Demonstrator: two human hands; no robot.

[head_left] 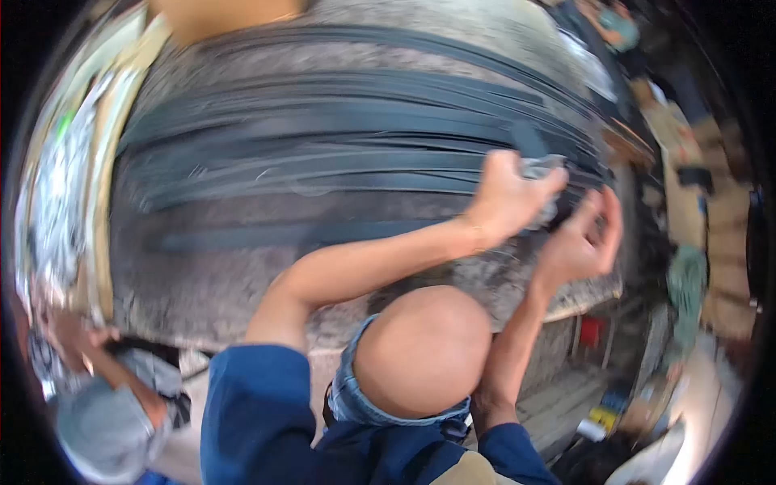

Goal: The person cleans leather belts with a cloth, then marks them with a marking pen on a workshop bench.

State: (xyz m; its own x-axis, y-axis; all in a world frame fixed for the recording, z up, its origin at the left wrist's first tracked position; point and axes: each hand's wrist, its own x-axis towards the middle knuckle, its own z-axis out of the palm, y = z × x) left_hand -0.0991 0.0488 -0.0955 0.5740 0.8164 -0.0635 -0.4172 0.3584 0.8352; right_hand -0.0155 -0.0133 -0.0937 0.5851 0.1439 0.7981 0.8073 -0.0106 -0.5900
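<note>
Long dark strips (323,121), flat and roughly parallel, lie across a worn, stained table. Over their right end, my left hand (505,198) is closed round a crumpled grey cloth (543,167). A short dark flat piece (529,139) juts up just beyond that cloth; motion blur hides whether it is part of what I hold. My right hand (580,242) is beside it, nearer the table's right edge. Its thumb and fingers are curled towards each other, and anything between them is too small or blurred to name.
A tan object (222,18) stands at the far left of the table. Past the left edge, another person in grey (121,404) reaches towards shiny silvery material (65,194). Another person (618,31) is at the far right. Cardboard (731,234) and a green cloth (687,283) lie to the right.
</note>
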